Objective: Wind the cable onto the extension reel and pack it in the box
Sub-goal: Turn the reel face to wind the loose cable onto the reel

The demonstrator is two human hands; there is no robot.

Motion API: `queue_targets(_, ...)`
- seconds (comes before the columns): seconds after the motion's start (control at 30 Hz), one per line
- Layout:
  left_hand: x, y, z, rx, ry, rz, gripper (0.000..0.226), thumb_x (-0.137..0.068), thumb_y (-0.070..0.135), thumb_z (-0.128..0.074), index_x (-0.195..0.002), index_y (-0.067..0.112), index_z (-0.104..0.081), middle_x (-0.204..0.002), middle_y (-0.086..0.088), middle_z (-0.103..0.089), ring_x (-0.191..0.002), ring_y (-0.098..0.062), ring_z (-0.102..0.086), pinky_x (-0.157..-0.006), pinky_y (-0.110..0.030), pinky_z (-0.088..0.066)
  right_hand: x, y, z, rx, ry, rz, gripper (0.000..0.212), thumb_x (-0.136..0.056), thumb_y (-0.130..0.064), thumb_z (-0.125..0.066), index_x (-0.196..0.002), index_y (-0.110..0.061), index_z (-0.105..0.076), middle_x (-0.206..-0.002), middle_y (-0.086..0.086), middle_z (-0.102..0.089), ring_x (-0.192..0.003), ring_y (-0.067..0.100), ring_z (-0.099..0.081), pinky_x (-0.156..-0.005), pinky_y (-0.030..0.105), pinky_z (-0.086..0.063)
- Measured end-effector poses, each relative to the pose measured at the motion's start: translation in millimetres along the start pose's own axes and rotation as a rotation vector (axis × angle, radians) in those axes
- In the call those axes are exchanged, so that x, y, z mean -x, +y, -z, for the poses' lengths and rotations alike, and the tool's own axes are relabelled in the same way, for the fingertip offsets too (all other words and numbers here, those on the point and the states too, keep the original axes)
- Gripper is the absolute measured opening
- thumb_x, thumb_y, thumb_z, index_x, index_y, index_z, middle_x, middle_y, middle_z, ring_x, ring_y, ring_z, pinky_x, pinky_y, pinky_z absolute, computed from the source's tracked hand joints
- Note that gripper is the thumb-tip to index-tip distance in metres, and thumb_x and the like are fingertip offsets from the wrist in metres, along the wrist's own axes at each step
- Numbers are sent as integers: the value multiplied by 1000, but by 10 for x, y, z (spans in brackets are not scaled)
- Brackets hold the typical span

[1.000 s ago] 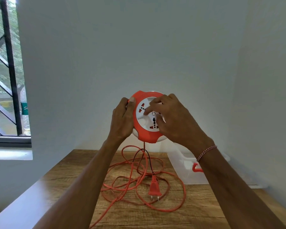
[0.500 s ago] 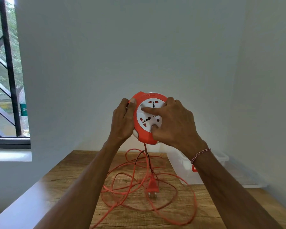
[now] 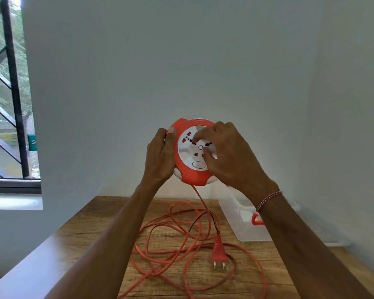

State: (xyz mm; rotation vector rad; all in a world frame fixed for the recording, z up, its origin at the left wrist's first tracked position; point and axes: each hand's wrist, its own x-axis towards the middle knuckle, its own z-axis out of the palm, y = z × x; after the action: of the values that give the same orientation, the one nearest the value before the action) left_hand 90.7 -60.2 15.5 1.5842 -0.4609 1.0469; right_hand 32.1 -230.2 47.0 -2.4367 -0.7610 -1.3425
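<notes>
The orange-and-white extension reel (image 3: 191, 156) was held upright in the air above the wooden worktop (image 3: 99, 225), its white socket face turned toward the camera. Its left rim was clasped by the left hand (image 3: 160, 158), thumb laid on the orange edge. The right hand (image 3: 227, 154) was set on the socket face, its fingers curled and pressed against the white disc. From the reel's bottom the orange cable (image 3: 181, 244) was hung down into loose loops spread on the worktop, with the two-pin plug (image 3: 219, 253) lying among them. A clear plastic box (image 3: 242, 221) with a red latch (image 3: 256, 220) was seen just right of the loops, against the wall.
</notes>
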Motion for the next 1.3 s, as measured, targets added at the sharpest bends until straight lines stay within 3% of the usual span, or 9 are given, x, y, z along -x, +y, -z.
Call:
queue_targets(0.07,8,27,4,15,8,3,22,-102,41,-39,-92,30,-56,-74,24,-68,-69,-1,-68,-55,-11,-51,14,-4,13,43,-123,57,45,-79,-11,-73,-119,-32,-64,-136,5,-51,-124,25,-40,-92,44,-50)
queue_targets(0.2,12,36,-3,24,18,6,25,-102,40,-39,-95,25,-57,-77,17,-68,-69,-2,-68,-55,-11,-51,31,-49,1,196,-252,57,65,-72,-26,-83,-129,-43,-56,-146,3,-40,-130,28,-32,-98,48,-46)
queue_targets(0.47,11,-5,-34,-1,9,-25,35,-102,41,-40,-95,11,-58,-69,14,-67,-62,-4,-67,-53,-14,-53,99,-32,-62,222,-35,-51,61,-75,-54,-61,-134,-44,-49,-124,10,-59,-106,27,-56,-81,38,-53)
queue_targets(0.6,4,-16,-20,-25,9,-26,43,-100,46,-38,-93,8,-56,-70,3,-65,-59,-5,-63,-53,-23,-54,79,-81,-95,175,88,-144,70,-77,-73,-50,-135,-33,-53,-113,1,-71,-91,23,-68,-74,33,-56)
queue_targets(0.8,19,-17,-20,-41,-1,-7,37,-102,41,-39,-98,8,-57,-73,9,-64,-61,-2,-65,-54,-14,-54,42,-49,-76,129,37,-113,64,-83,-64,-56,-133,-25,-57,-123,3,-66,-105,24,-61,-82,36,-54)
queue_targets(0.93,16,2,-11,-32,3,-4,39,-102,40,-39,-99,5,-56,-74,7,-64,-62,-7,-64,-56,-21,-55,2,-15,-10,49,-5,-9,34,-87,-31,-66,-120,-23,-65,-127,7,-62,-113,24,-52,-90,40,-54)
queue_targets(1.03,22,7,-8,-31,2,-19,42,-102,41,-38,-99,4,-56,-74,3,-65,-63,-12,-65,-55,-24,-56,10,-18,23,58,-156,50,44,-78,-12,-75,-116,-32,-67,-139,5,-51,-124,28,-41,-93,45,-49)
queue_targets(1.13,18,3,-14,-46,-5,-15,40,-102,41,-37,-98,6,-56,-74,8,-65,-62,-5,-65,-55,-18,-55,22,-46,34,169,-272,57,59,-71,-17,-83,-121,-40,-63,-146,2,-41,-128,27,-34,-97,46,-47)
queue_targets(1.3,18,-19,-15,-46,-17,-2,39,-102,40,-39,-99,7,-57,-76,7,-67,-65,-8,-68,-55,-17,-55,55,-46,15,277,-188,71,61,-73,-38,-79,-128,-46,-55,-135,6,-51,-116,27,-44,-89,42,-49)
